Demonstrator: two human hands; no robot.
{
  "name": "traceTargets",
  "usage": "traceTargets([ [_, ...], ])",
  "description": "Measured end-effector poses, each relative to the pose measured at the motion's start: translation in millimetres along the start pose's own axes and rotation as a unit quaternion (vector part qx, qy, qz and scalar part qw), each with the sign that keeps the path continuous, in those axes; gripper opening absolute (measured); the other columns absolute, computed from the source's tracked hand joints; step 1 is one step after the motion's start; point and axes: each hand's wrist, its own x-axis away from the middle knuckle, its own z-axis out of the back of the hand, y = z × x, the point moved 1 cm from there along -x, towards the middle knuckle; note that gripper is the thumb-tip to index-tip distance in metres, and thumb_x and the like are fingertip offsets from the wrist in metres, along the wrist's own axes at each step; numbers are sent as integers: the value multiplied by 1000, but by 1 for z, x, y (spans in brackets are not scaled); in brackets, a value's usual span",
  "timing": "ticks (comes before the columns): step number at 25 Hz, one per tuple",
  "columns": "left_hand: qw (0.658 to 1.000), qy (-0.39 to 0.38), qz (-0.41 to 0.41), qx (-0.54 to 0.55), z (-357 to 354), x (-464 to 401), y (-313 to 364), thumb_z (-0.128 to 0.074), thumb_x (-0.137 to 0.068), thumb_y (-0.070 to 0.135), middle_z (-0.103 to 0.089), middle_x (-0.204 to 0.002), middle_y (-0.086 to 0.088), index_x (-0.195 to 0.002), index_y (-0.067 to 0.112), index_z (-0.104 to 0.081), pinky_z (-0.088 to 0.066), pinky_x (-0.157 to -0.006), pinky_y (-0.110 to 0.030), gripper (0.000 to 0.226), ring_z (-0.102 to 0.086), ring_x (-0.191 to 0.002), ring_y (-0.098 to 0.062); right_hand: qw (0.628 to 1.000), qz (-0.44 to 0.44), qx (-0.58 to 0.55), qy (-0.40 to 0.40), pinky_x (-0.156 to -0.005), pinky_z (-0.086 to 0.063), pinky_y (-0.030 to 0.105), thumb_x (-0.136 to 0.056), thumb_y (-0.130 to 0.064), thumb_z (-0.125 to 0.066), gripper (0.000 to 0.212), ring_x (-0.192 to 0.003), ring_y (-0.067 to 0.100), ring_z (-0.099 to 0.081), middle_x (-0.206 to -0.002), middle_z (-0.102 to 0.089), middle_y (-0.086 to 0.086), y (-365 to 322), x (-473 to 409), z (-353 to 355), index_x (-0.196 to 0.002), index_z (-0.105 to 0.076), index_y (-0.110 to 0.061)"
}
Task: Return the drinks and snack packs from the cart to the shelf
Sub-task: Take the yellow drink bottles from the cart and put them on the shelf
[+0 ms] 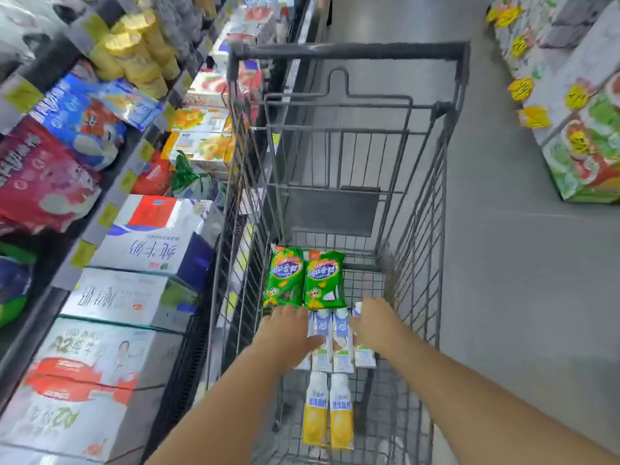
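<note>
The shelf (110, 209) runs along the left side, full of milk cases and snack bags. Just beside it stands the cart (349, 52), and all the task goods lie on its wire floor. At the far end are two green snack packs (307, 280) side by side. Near them lies a row of white drink cartons (340, 340), and closest to the person two yellow and white bottles (328, 411).

The step in hand seems to be the first pick-up. The left hand (288, 333) lies over the left cartons with its thumb along one; I cannot tell if it grips yet. The right hand (375, 325) covers the right carton, fingers hidden. Next, each hand needs a firm hold, then a lift over the cart wall toward the shelf.
</note>
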Motion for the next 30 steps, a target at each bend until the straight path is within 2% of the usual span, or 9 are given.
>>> traceTargets([
  [2, 998, -30, 34, 42, -37, -31, -9, -44, -91, 65, -42, -145, -14, -144, 11, -36, -40, -104, -48, 76, -40, -133, -34, 999, -32, -15, -29, -68, -38, 27, -97, -20, -52, 32, -92, 30, -62, -80, -56, 10, 13, -32, -32, -68, -43, -10],
  [4, 992, -53, 57, 102, -71, -51, -15, -45, -93, 61, -50, -138, -15, -139, 10, -42, -46, -99, -45, 69, -49, -125, -34, 997, -52, 8, -58, -74, -42, 28, -97, -18, -52, 12, -108, 31, -62, -111, -65, 16, 24, -50, -67, -92, -56, -7],
  [7, 972, -136, 93, 167, -121, -54, -11, -51, -97, 43, -62, -126, -15, -128, 6, -55, -50, -87, -33, 48, -60, -113, -32, 986, -86, 34, -138, -88, -50, 33, -98, -19, -54, 36, -121, 31, -58, -135, -57, 16, 41, -59, -139, -128, -54, -1],
  [10, 941, -221, 127, 223, -173, -52, -4, -53, -96, 38, -57, -131, -14, -133, 5, -48, -44, -83, -30, 50, -58, -117, -29, 974, -110, 24, -195, -87, -49, 33, -99, -21, -52, 34, -120, 31, -58, -132, -59, 15, 56, -58, -203, -127, -55, -3],
  [12, 905, -246, 164, 304, -198, -51, -1, -57, -95, 34, -60, -110, -10, -120, 5, -49, -41, -75, -28, 39, -59, -104, -26, 973, -136, -18, -187, -79, -48, 31, -95, -22, -57, 35, -116, 31, -61, -127, -63, 16, 60, -58, -225, -124, -59, -3],
  [16, 857, -220, 222, 411, -214, -52, 9, -67, -91, 29, -58, -124, -16, -133, -2, -38, -48, -83, -36, 60, -59, -112, -30, 967, -165, -111, -161, -80, -51, 28, -83, -26, -74, 56, -118, 28, -61, -130, -62, 13, 59, -60, -239, -130, -55, -2],
  [22, 892, -160, 246, 345, -206, -44, 15, -73, -86, 32, -50, -138, -19, -136, -2, -32, -49, -87, -34, 73, -54, -123, -32, 954, -189, -187, -141, -79, -49, 27, -71, -22, -86, 82, -116, 27, -60, -130, -58, 10, 56, -45, -228, -135, -39, 1],
  [25, 888, -159, 236, 362, -199, -41, 11, -79, -80, 32, -59, -123, -14, -128, 1, -39, -56, -78, -33, 70, -62, -110, -29, 959, -172, -189, -124, -79, -46, 27, -73, -24, -85, 79, -117, 28, -59, -131, -58, 13, 60, -41, -215, -132, -40, 0],
  [30, 859, -165, 179, 451, -163, -26, -3, -79, -79, 24, -70, -99, -7, -106, 12, -64, -61, -67, -36, 33, -66, -77, -18, 962, -111, -216, -121, -73, -46, 25, -66, -29, -88, 75, -107, 21, -60, -118, -59, 4, 50, -33, -169, -125, -46, -8],
])
